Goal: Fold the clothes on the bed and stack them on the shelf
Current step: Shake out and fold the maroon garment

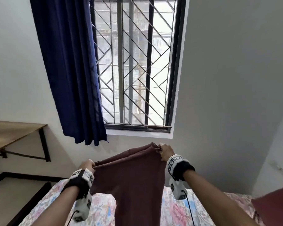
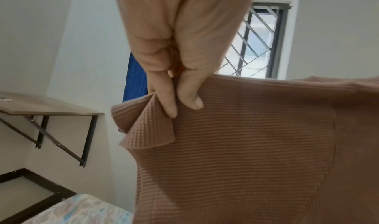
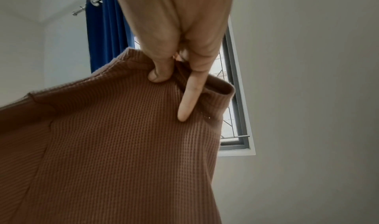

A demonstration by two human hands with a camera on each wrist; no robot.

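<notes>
Two hands of mine hold one brown waffle-knit garment [image 1: 131, 181] up in front of the window [image 1: 134, 62], and it hangs down from them over the bed [image 1: 178, 212] with its flowered sheet. White walls fill most of the room, and a dark blue curtain [image 1: 69, 70] hangs along the window's left side, just beside the barred glass. A wooden shelf [image 1: 8, 132] on black brackets is fixed to the wall at my left, well apart from the garment. The cloth is stretched between my hands along its top edge, higher on my right side than on my left. Another reddish-brown piece of cloth [image 1: 274, 204] lies at the right edge of the bed. My left hand [image 1: 88, 165] pinches a bunched corner of the garment, thumb and fingers [image 2: 168, 98] clamped on the folds. My right hand [image 1: 167, 151] grips the other top corner, thumb pressed on the near side and one finger [image 3: 188, 98] lying straight down the knit next to a ribbed edge.
</notes>
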